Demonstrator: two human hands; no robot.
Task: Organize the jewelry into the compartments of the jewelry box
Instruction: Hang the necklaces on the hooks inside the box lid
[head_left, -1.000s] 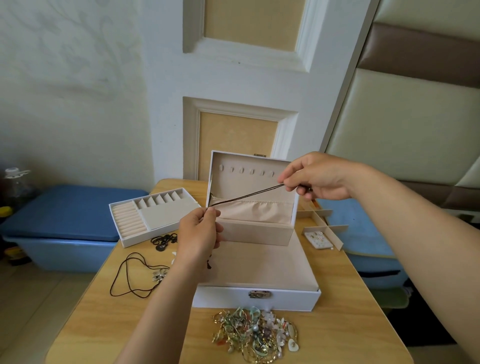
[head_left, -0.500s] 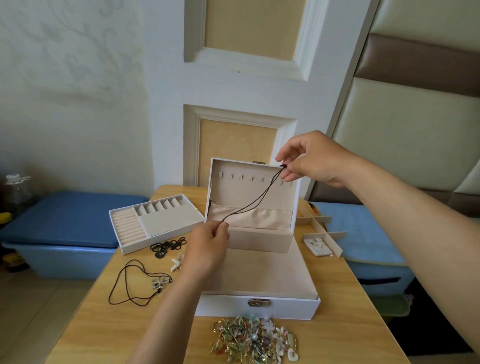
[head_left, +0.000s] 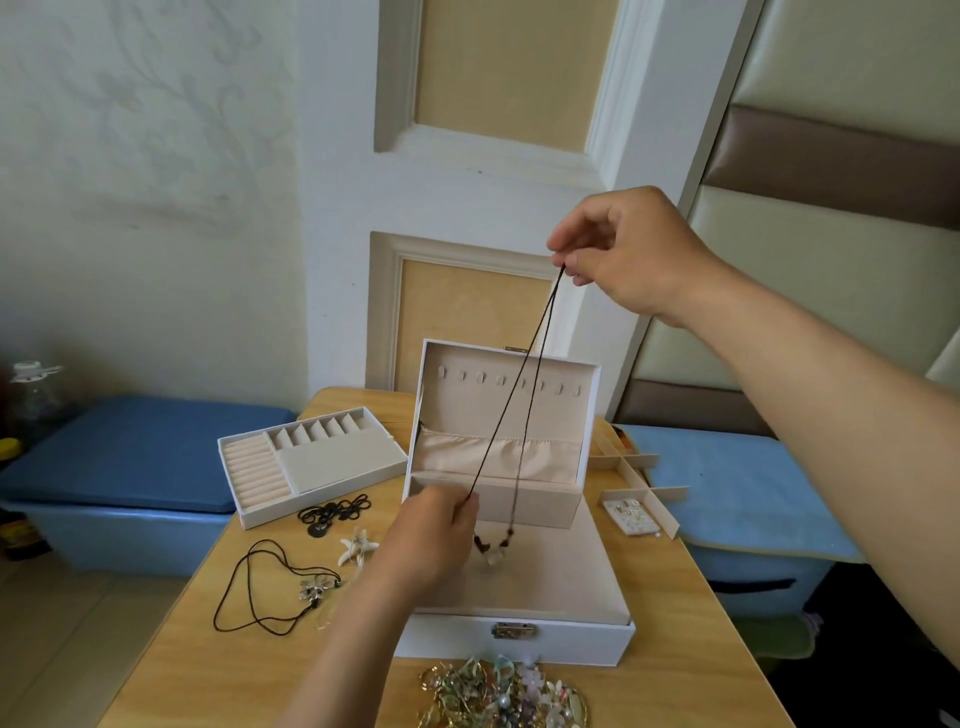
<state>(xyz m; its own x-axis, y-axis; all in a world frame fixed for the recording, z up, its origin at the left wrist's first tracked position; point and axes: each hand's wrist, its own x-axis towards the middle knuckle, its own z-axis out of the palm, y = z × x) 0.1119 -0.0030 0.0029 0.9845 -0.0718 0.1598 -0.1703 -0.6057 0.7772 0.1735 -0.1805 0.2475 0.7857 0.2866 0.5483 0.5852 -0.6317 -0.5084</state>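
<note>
Wooden surface (head_left: 171, 670) carries the open box (head_left: 571, 644), and a necklace (head_left: 520, 374) hangs over the box's bare bottom. The hands are well apart: the right hand (head_left: 634, 254), high above the lid, pinches the cord's top, and the left hand (head_left: 431, 535), low at the box's left edge, pinches one strand near the beads (head_left: 493, 548). The cord looks light and limp and probably tangles easily, so hold it taut by the cord, not by the small pendant, which looks fragile.

The right hand (head_left: 631, 254) hangs high above the open lid of the jewelry box (head_left: 571, 643), thumb and forefinger pinching the top of a dark necklace cord (head_left: 519, 384), while the left hand (head_left: 423, 540), forearm stretched forward, pinches the same cord low over the box's left side.
</note>
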